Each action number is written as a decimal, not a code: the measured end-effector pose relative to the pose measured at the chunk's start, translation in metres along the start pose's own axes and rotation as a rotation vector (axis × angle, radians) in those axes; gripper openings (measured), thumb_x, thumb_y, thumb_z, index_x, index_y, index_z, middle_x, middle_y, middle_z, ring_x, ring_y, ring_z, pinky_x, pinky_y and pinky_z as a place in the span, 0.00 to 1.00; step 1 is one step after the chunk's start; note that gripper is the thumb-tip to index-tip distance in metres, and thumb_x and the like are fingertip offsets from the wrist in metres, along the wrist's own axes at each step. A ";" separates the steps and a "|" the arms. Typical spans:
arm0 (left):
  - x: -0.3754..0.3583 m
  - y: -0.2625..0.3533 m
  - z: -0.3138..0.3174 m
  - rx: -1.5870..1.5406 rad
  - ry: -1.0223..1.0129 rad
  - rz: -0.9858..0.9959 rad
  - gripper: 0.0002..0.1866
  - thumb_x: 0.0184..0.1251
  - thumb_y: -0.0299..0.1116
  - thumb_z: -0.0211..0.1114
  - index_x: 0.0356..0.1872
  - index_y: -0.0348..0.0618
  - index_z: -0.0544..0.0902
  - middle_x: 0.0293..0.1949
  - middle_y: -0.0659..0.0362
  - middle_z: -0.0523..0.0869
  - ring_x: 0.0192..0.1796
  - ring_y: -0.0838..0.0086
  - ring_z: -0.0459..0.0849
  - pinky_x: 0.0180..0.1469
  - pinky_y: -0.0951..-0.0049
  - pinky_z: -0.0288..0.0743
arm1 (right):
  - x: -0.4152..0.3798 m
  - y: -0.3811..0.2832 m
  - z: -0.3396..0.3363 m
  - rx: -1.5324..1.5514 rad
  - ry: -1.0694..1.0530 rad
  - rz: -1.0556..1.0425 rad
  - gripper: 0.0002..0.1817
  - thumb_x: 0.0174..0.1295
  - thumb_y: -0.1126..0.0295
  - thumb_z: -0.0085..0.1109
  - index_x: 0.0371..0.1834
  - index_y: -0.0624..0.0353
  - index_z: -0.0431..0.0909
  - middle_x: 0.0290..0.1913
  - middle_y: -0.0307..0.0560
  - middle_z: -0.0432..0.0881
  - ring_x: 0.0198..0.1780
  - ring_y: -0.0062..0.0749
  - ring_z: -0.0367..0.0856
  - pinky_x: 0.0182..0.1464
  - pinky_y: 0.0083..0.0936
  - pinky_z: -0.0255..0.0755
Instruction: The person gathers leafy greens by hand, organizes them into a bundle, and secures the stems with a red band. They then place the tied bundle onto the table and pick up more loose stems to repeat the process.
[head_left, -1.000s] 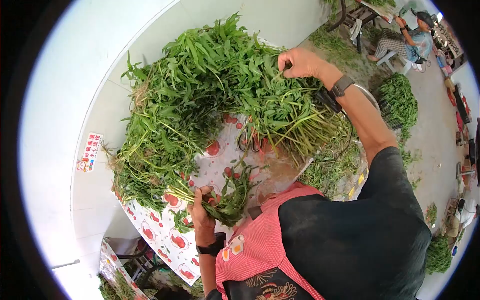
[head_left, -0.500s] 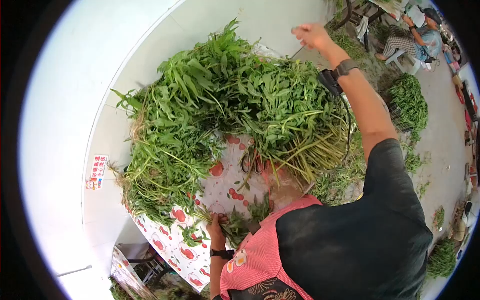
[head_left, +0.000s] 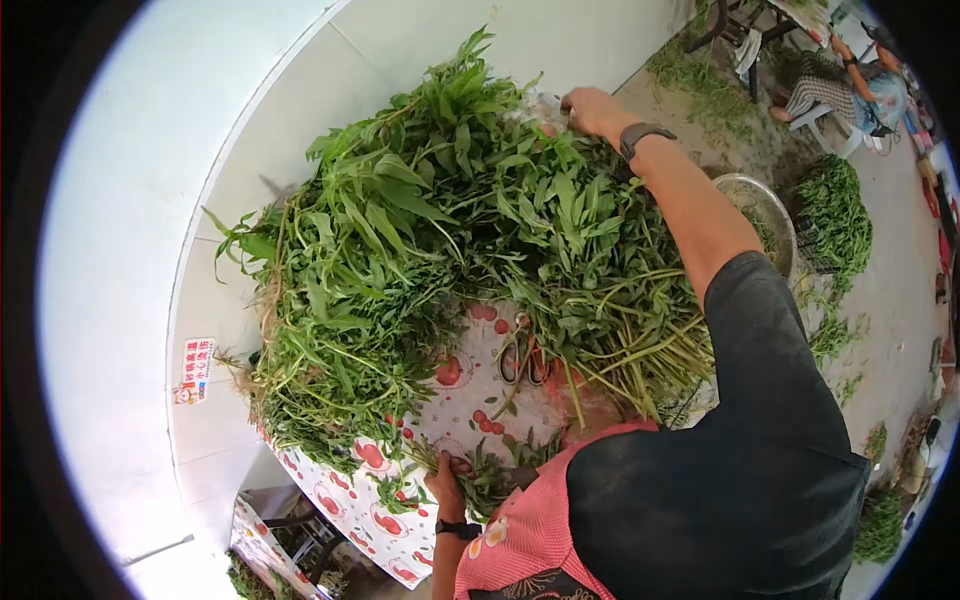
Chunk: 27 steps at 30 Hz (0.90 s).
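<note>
top: dark short-sleeved shirt | apron: red checked, pattern unclear | wrists: dark watch-like bands, both

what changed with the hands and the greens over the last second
The right hand left the pile's right side, swung up into the air, then came back down on the far top of the greens. The left hand kept its small bunch at the near table edge. The scissors stayed on the tablecloth.
</note>
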<state>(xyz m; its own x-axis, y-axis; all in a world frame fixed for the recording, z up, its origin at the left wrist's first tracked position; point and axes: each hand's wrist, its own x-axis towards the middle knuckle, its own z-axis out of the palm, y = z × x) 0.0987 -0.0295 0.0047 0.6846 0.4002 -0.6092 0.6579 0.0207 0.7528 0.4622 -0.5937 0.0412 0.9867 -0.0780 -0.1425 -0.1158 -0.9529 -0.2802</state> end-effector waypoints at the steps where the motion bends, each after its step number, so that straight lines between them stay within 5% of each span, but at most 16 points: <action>1: 0.002 0.000 0.000 0.000 0.002 -0.007 0.12 0.62 0.35 0.61 0.28 0.34 0.75 0.20 0.52 0.80 0.19 0.66 0.79 0.19 0.66 0.74 | 0.004 -0.011 -0.011 0.039 0.034 0.104 0.25 0.54 0.74 0.59 0.58 0.55 0.74 0.44 0.52 0.82 0.45 0.49 0.80 0.45 0.42 0.76; 6: 0.011 -0.012 -0.005 0.003 0.036 0.029 0.11 0.64 0.34 0.61 0.28 0.35 0.75 0.20 0.54 0.80 0.18 0.67 0.79 0.20 0.69 0.73 | 0.041 -0.050 -0.016 -0.088 0.005 0.059 0.25 0.58 0.74 0.57 0.61 0.51 0.72 0.42 0.50 0.82 0.39 0.46 0.81 0.37 0.37 0.78; 9: 0.011 -0.010 -0.005 0.005 0.050 0.001 0.10 0.64 0.33 0.61 0.28 0.36 0.75 0.19 0.55 0.80 0.18 0.69 0.79 0.20 0.71 0.73 | 0.061 -0.055 0.017 -0.114 -0.157 0.076 0.16 0.56 0.75 0.57 0.49 0.53 0.80 0.51 0.50 0.79 0.46 0.44 0.80 0.39 0.39 0.78; 11: 0.011 -0.009 -0.002 0.001 0.053 -0.015 0.11 0.64 0.34 0.61 0.28 0.37 0.75 0.19 0.55 0.79 0.19 0.68 0.79 0.20 0.70 0.73 | 0.067 -0.054 0.037 -0.125 -0.009 -0.011 0.24 0.55 0.78 0.59 0.57 0.51 0.76 0.68 0.45 0.64 0.59 0.40 0.73 0.44 0.35 0.80; 16: 0.007 -0.001 0.000 -0.030 0.074 -0.119 0.11 0.64 0.33 0.62 0.27 0.37 0.75 0.19 0.55 0.79 0.18 0.70 0.78 0.20 0.73 0.73 | 0.085 -0.048 0.059 -0.246 -0.222 -0.133 0.29 0.57 0.77 0.55 0.64 0.45 0.69 0.75 0.36 0.49 0.63 0.35 0.69 0.48 0.33 0.79; 18: 0.009 -0.002 0.000 -0.043 0.085 -0.138 0.11 0.63 0.34 0.62 0.27 0.37 0.75 0.18 0.55 0.79 0.18 0.70 0.79 0.20 0.73 0.73 | 0.095 -0.050 0.084 0.387 0.123 0.070 0.23 0.58 0.76 0.54 0.58 0.46 0.74 0.68 0.39 0.63 0.56 0.38 0.76 0.45 0.34 0.78; 22: 0.009 0.001 0.002 -0.006 0.068 -0.118 0.11 0.63 0.34 0.63 0.26 0.37 0.75 0.18 0.55 0.78 0.18 0.69 0.79 0.20 0.72 0.73 | 0.083 -0.049 0.077 -0.162 -0.073 0.010 0.18 0.56 0.77 0.54 0.51 0.49 0.78 0.50 0.44 0.79 0.44 0.43 0.81 0.40 0.36 0.77; 24: 0.010 -0.004 -0.002 0.021 0.051 -0.067 0.11 0.62 0.33 0.63 0.28 0.36 0.75 0.19 0.55 0.78 0.18 0.69 0.79 0.20 0.72 0.73 | 0.071 -0.042 0.085 0.047 0.524 -0.134 0.12 0.56 0.75 0.52 0.43 0.52 0.80 0.35 0.49 0.83 0.37 0.46 0.82 0.38 0.39 0.77; 25: 0.012 -0.006 -0.004 0.018 0.051 -0.069 0.11 0.62 0.33 0.63 0.28 0.36 0.75 0.19 0.55 0.78 0.18 0.69 0.79 0.20 0.72 0.73 | 0.071 -0.038 0.084 0.045 0.523 -0.136 0.12 0.56 0.75 0.52 0.43 0.52 0.80 0.35 0.49 0.83 0.37 0.46 0.82 0.38 0.39 0.77; 27: 0.012 -0.007 -0.004 -0.010 0.053 -0.048 0.10 0.62 0.33 0.62 0.31 0.36 0.74 0.20 0.54 0.79 0.18 0.68 0.79 0.21 0.71 0.73 | 0.051 -0.052 0.036 -0.035 0.191 0.012 0.12 0.51 0.74 0.59 0.40 0.55 0.81 0.35 0.52 0.84 0.35 0.48 0.83 0.35 0.40 0.77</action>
<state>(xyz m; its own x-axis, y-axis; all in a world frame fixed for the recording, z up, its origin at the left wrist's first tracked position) 0.1008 -0.0209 -0.0069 0.6343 0.4469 -0.6309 0.6863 0.0502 0.7256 0.5147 -0.5373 0.0147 0.9894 -0.1405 0.0377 -0.1271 -0.9608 -0.2463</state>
